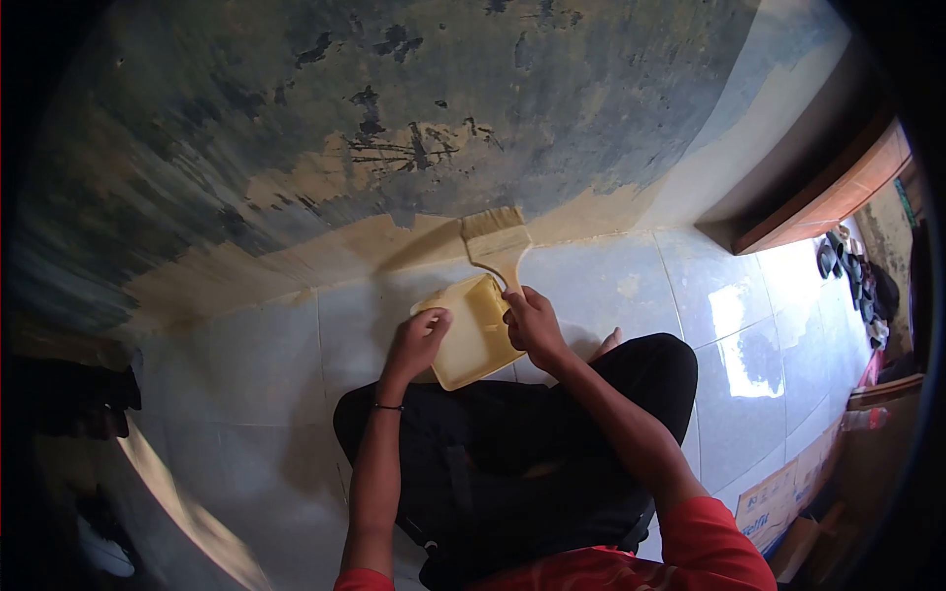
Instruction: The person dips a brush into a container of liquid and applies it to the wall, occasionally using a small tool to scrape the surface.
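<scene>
My right hand (533, 321) is closed round the handle of a wide paintbrush (498, 243). The brush points up and away from me, its cream-coated bristles overlapping the foot of the wall in this view. In front of my lap is a yellowish plastic paint tray (477, 373), tilted, with pale paint inside. My left hand (419, 343) grips its left rim, fingers curled over the edge. Behind the brush rises the wall (552, 108), dark grey-green and patchy, with a beige painted band along its bottom.
Grey-white floor tiles (611, 286) surround my crossed legs (631, 384). At the right are a brown wooden door (828, 192), several shoes (852, 271) and a cardboard box (783, 497). Dark items (79, 394) stand at the far left.
</scene>
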Motion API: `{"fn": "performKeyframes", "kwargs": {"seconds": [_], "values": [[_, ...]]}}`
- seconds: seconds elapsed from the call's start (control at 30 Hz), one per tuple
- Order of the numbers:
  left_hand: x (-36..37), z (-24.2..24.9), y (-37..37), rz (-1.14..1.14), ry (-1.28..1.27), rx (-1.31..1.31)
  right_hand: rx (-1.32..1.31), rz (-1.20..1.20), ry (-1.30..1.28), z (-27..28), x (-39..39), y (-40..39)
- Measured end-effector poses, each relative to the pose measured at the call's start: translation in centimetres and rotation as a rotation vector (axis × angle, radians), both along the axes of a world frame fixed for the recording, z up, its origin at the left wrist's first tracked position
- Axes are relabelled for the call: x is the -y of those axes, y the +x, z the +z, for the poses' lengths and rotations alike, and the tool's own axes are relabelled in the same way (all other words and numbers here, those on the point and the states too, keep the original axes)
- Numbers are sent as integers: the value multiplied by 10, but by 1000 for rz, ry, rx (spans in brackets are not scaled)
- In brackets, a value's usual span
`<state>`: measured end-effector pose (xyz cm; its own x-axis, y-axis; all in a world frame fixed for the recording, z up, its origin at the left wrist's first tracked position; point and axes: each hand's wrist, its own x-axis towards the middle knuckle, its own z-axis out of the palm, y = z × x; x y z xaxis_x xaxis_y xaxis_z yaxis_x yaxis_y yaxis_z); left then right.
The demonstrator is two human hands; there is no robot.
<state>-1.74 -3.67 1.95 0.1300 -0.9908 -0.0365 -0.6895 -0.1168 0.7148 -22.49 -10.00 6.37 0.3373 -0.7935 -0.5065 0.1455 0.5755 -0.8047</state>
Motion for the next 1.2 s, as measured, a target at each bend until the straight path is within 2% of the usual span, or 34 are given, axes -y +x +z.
{"fn": "performKeyframes", "kwargs": {"seconds": [0.07, 0.1, 0.17, 0.2, 0.27, 0.3, 0.33, 0.37, 0.4, 0.47, 0.5, 0.53, 0.57, 0.6, 0.63, 0.77, 0.83, 0.87, 0.93, 1.07, 1.13, 1.2], "values": [[-1, 13, -20, 24, 212, -723, 28, 63, -21, 2, -6, 4], [-7, 23, -27, 48, 216, -731, -17, 146, -122, 3, -16, 6], [-8, 39, -39, 80, 288, -1140, -122, 344, -312, -1, -21, 6], [-11, 24, -38, -12, 223, -1184, -120, 412, -315, -6, -25, 13], [-12, 37, -34, 8, 244, -1175, -296, 492, -995, -14, -35, 16], [-12, 33, -32, 24, 237, -1182, -151, 618, -436, 7, -37, 16], [-11, 26, -28, -14, 186, -995, -150, 629, -434, 6, -35, 17], [-10, 20, -26, -56, 141, -805, -43, 576, -302, 4, -34, 16], [-5, 15, -26, -54, 130, -801, 64, 523, -183, 5, -28, 17], [-6, 7, -30, -62, 48, -790, 60, 487, -163, 14, -28, 15], [-7, 16, -29, -129, 15, -582, -36, 439, -285, 17, -29, 14], [-6, 13, -29, -126, 15, -582, -130, 389, -405, 19, -29, 13], [-4, 8, -29, -171, -63, -358, -143, 356, -483, 23, -27, 11], [-4, 8, -30, -215, -139, -132, -142, 359, -480, 28, -24, 8], [-2, 10, -26, -221, 28, -84, -152, 338, -477, 34, -22, 5], [-6, -6, -30, -225, 55, 112, -153, 301, -464, 30, -19, 4], [-7, -20, -34, -383, 28, 407, -165, 295, -444, 26, -20, 3], [-10, -27, -37, -387, 32, 409, -167, 293, -454, 26, -20, 4], [-13, -28, -42, -365, -131, 522, -166, 289, -464, 24, -19, 4], [-9, -25, -44, -354, -196, 537, -195, 280, -561, 23, -18, 2], [-6, -24, -40, -312, -199, 440, -225, 263, -567, 23, -18, 2], [-1, -21, -36, -277, -184, 347, -236, 294, -456, 18, -15, 2]]}}
